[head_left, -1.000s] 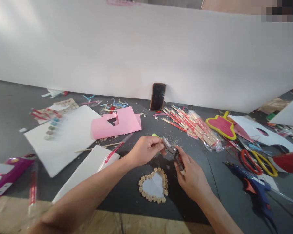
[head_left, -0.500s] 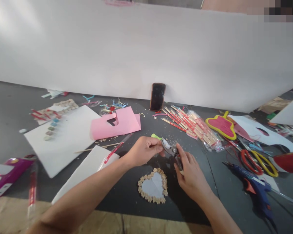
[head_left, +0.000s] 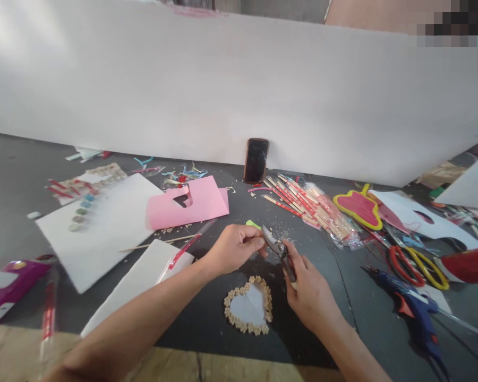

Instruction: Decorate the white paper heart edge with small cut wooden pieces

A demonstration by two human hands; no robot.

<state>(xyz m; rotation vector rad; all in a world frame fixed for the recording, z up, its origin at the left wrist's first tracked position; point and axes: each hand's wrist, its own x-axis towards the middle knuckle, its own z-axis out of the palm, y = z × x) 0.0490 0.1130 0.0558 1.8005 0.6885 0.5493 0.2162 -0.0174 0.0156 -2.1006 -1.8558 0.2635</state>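
Dark tabletop (head_left: 191, 323), left hand (head_left: 234, 247) pinched closed, right hand (head_left: 311, 293) gripping shears (head_left: 279, 247), tilted steeper than before.

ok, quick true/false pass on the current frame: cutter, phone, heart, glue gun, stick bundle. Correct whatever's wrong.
1. The right hand holds the cutter. True.
2. The phone lies flat on the table. False: it stands near-upright by the white board.
3. Small tan pieces rim the pale heart. True.
4. The left hand grips the glue gun. False: the glue gun lies on the table at the right; the left hand's fingers pinch together by the cutter's blades.
5. The sticks in red-marked wrappers are right of the pink paper. True.
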